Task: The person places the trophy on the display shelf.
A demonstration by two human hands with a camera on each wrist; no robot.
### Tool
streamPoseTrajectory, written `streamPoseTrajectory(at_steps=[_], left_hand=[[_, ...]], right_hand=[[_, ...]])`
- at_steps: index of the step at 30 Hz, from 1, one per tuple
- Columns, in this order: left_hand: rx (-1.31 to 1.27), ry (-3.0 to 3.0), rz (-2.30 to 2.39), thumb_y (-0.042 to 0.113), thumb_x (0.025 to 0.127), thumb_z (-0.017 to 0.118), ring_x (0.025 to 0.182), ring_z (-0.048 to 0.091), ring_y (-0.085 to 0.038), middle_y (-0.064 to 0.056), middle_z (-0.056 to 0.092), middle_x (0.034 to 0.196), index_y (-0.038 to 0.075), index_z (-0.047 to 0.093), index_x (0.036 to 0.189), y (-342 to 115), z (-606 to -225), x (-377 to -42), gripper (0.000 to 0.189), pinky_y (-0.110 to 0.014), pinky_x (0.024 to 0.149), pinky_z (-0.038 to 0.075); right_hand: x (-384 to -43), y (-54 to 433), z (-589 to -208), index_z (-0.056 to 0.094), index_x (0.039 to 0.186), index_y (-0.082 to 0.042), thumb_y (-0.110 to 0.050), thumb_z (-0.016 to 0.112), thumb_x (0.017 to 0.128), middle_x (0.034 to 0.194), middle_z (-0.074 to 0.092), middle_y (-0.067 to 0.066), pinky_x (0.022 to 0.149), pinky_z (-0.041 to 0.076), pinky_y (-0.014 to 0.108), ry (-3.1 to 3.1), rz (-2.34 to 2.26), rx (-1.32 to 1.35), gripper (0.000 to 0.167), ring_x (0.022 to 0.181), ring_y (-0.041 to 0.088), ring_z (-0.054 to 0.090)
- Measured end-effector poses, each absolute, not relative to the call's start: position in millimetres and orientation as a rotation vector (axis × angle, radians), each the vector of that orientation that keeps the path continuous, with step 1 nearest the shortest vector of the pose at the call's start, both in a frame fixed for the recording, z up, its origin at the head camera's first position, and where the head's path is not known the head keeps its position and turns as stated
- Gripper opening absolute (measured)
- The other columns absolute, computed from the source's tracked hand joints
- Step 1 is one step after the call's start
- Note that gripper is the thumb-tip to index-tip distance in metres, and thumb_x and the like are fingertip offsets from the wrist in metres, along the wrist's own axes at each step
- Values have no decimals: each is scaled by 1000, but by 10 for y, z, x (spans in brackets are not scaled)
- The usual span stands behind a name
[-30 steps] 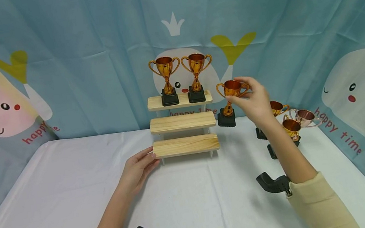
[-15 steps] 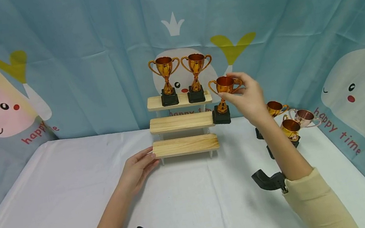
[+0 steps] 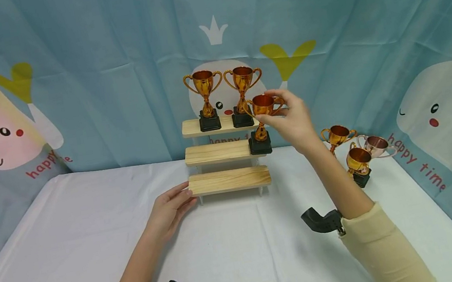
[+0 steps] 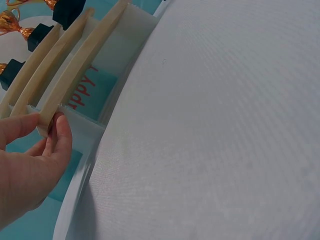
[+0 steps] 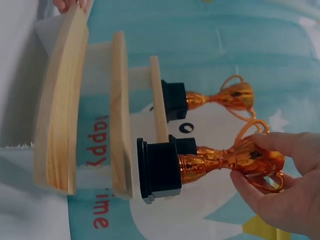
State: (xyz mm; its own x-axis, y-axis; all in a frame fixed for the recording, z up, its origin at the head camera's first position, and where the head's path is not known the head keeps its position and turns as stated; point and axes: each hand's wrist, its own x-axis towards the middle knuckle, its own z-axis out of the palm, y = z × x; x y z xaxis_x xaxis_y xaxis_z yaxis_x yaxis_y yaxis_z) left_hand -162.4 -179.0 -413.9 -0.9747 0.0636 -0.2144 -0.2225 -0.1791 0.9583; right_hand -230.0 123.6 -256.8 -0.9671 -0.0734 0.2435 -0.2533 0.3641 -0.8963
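My right hand (image 3: 292, 123) pinches a bronze-gold trophy cup (image 3: 263, 104) by its bowl and keeps it upright. Its black base (image 5: 162, 169) is at the right end of the middle step (image 5: 119, 115); whether it touches the wood I cannot tell. Two similar trophies, one on the left (image 3: 203, 83) and one on the right (image 3: 242, 79), stand on the top step (image 3: 225, 124) of a three-tier wooden display stand. At the stand's lowest step (image 3: 230, 181), my left hand (image 4: 35, 155) pinches the left end between thumb and fingers.
On the table's right side stand a gold trophy (image 3: 337, 134), a yellow-gold one (image 3: 358, 158) and a pinkish one (image 3: 375, 145), close together. A blue printed curtain (image 3: 118, 79) hangs right behind the stand. White cloth (image 3: 226, 254) covers the table.
My right hand has carried the trophy leftward, from beside the stand to the right end of the middle step. My left hand has stayed at the lowest step.
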Motion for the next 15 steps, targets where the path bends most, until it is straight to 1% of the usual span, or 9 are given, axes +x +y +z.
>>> streamPoseTrajectory(at_steps=[9, 12, 15], left_hand=[[-177, 1870, 2273, 5, 111, 53, 103, 67, -2, -29, 41, 157, -10, 32, 160, -1798, -4155, -1630, 56, -18, 97, 58], [-171, 1868, 2273, 5, 111, 53, 103, 67, -2, -30, 40, 157, -10, 32, 160, -1799, -4155, -1627, 56, -18, 98, 58], [-168, 1866, 2273, 5, 111, 53, 103, 67, -2, -30, 39, 158, -10, 31, 160, -1796, -4151, -1625, 56, -18, 98, 58]], right_hand=[[-2327, 1075, -2602, 52, 152, -3, -4, 77, 96, 144, 54, 16, 75, 54, 22, -2427, 1707, 356, 61, 114, 36, 64], [-2332, 1021, -2607, 53, 152, -4, -5, 78, 96, 146, 54, 14, 73, 53, 23, -2422, 1714, 373, 61, 115, 35, 65], [-2343, 964, -2611, 53, 152, -5, -5, 78, 96, 147, 54, 14, 75, 54, 24, -2416, 1729, 385, 61, 115, 35, 65]])
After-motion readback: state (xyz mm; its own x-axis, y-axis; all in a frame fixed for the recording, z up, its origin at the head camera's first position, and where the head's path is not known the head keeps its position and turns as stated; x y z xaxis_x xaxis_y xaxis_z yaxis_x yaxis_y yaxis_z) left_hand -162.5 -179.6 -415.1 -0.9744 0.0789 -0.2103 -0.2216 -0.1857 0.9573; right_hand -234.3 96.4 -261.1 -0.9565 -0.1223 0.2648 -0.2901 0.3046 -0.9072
